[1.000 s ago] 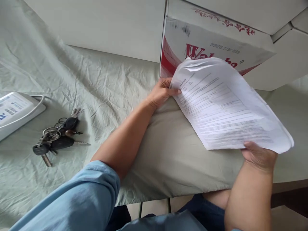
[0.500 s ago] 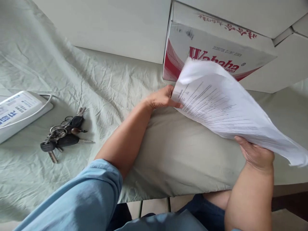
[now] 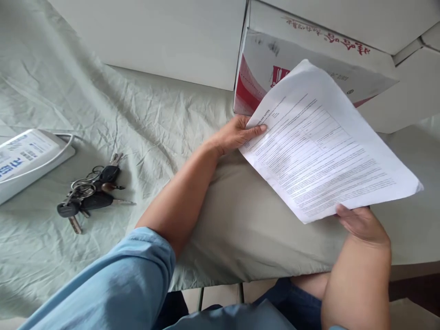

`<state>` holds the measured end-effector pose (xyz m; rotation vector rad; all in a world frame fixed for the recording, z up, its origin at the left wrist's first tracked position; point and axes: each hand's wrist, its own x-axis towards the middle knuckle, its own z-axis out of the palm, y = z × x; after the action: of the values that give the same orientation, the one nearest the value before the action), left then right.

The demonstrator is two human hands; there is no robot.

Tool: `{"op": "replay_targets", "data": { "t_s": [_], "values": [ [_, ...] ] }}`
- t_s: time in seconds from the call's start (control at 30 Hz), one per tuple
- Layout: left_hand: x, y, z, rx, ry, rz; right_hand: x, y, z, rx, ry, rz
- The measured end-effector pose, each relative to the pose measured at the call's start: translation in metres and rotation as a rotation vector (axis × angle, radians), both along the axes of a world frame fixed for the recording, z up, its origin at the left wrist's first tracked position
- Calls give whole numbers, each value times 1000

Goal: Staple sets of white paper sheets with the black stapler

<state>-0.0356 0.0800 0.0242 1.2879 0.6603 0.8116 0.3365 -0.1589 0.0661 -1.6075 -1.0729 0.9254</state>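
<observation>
A printed sheet of paper (image 3: 323,151), with lines of small black text, is held up at a slant over the cloth-covered table. Whether other sheets lie behind it I cannot tell. My left hand (image 3: 237,133) grips its left edge, thumb on the printed face and the fingers behind, partly hidden. At the lower edge, my right hand (image 3: 366,224) pinches the paper, with the thumb in front and the other fingers out of sight underneath.
Behind the paper stands a white and red carton (image 3: 250,87), partly covered by it. A bunch of keys (image 3: 92,192) lies on the wrinkled green cloth (image 3: 165,119). At the far left is a white packet with a cord (image 3: 34,156). White panels (image 3: 172,41) close off the back.
The paper has flattened from a curled, bowed shape, and its printed face now shows more fully. Its right end has swung up and inward. My right hand has shifted slightly.
</observation>
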Motion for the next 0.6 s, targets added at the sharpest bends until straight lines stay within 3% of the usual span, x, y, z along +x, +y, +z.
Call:
{"op": "replay_targets", "data": {
  "t_s": [0.2, 0.27, 0.43, 0.6],
  "values": [
    [-7, 2, 9, 47, 84, -396, 30, 6, 31, 41, 87, -280],
    [-4, 3, 10, 91, 137, -485, 22, 9, 29, -27, 87, -220],
    [6, 2, 13, 172, 344, -575, -33, 19, 3, -217, 74, 143],
    [5, 0, 22, 60, 394, -534, -64, 30, -4, -371, 61, 61]
  ]
}}
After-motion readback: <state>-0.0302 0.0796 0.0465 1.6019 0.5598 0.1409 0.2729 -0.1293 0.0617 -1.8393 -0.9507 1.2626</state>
